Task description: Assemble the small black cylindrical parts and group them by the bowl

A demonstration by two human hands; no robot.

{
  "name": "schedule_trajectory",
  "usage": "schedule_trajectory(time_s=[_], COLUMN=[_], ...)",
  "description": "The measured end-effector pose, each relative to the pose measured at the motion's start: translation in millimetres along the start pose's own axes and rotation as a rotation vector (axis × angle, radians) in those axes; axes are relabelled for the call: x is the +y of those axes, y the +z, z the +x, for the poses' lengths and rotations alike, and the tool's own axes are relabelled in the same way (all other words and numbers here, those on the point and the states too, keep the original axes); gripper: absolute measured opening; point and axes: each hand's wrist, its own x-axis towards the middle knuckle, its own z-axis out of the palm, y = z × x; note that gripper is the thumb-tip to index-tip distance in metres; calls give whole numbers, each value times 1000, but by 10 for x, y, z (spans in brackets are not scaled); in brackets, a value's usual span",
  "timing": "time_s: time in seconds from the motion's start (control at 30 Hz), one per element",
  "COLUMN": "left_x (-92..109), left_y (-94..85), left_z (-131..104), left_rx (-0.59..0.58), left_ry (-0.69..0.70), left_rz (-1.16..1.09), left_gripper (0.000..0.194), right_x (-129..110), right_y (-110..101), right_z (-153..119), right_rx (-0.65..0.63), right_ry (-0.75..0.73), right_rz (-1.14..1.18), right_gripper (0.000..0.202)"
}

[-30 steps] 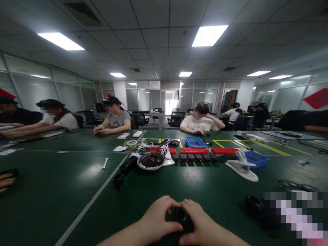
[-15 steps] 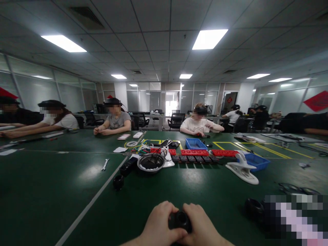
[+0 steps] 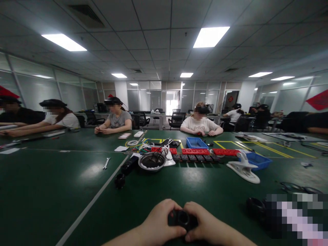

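Note:
Near the front edge of the green table [image 3: 143,205], a small black part with a round hole [image 3: 183,217] sits between my two hands. My left hand [image 3: 161,222] is closed on its left side, fingers over the top and thumb at the lower front. From the other side my right hand [image 3: 205,222] grips it, its fingers curled around the right end and its thumb low beside the left thumb. The underside of the part is hidden by the hands, so its full shape cannot be made out.
Ahead lie a metal bowl [image 3: 152,162], a black ring-shaped piece [image 3: 119,181], a wrench [image 3: 106,163] and red power strips [image 3: 196,151]. A white clip-like stand [image 3: 244,169] leans by a blue bin [image 3: 257,161]. Another black round piece [image 3: 255,206] is at right. Co-workers sit across.
My right hand has shifted a little to the right along the black part, and more of the part shows. Across the table, a co-worker's raised hand has come down.

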Motion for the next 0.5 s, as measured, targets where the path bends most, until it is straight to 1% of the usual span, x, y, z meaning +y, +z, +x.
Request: schedule_trajectory(time_s=[0.07,0.13,0.17,0.23,0.3,0.37,0.43,0.5], left_x=[-1,7,14,32,47,53,46,30], left_y=[63,104,110,95,50,-9,-66,-112], left_z=[-1,2,3,4,2,0,2,11], left_rx=[83,141,152,136,100,58,1,-59], left_ry=[-51,-83,-89,-86,-58,-8,46,84], left_rz=[24,51,59,61,44,18,-6,-30], left_gripper=[33,32,31,31,31,30,30,33], right_x=[-34,-81,-103,-133,-136,-118,-93,-74], right_y=[111,209,242,261,221,146,62,-12], right_z=[6,3,-3,-20,-39,-55,-62,-62], right_rx=[111,224,265,294,251,166,77,16], right_ry=[74,109,111,94,42,-13,-36,-47], right_rz=[-88,-179,-216,-250,-217,-143,-73,-20], right_gripper=[37,32,30,33,44,53,58,59])
